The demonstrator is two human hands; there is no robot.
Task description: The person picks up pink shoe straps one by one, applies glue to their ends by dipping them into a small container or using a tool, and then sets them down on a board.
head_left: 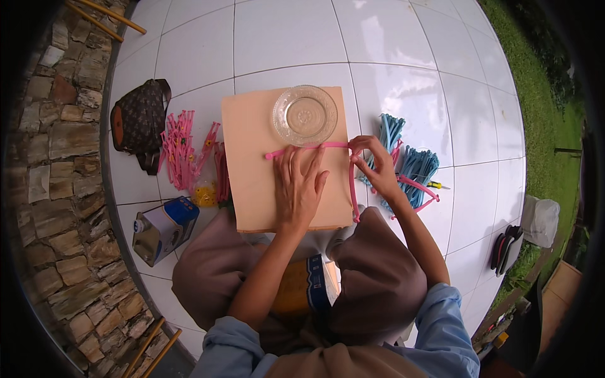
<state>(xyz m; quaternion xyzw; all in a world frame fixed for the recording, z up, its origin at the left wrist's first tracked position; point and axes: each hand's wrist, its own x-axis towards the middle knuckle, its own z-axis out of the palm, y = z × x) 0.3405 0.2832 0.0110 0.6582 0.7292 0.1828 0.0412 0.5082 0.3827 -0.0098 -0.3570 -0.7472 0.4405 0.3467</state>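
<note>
A thin pink tube (337,145) lies across a beige board (252,120) in front of me and bends at its right end. From there a pink length (353,189) hangs down along the board's right edge. My left hand (299,186) rests flat on the board with fingers stretched, their tips at the tube. My right hand (375,164) pinches the tube at the bend, thumb against forefinger. Just beyond the tube, a clear glass plate (305,92) with a patterned rim sits on the board.
Left of the board lie pink tubes (179,148), a bag of small yellow pieces (205,192), a brown patterned bag (138,120) and a metal can (165,228). To the right are blue bundles (416,170), a yellow screwdriver (437,185) and sandals (506,249). White tiles (403,94) surround everything.
</note>
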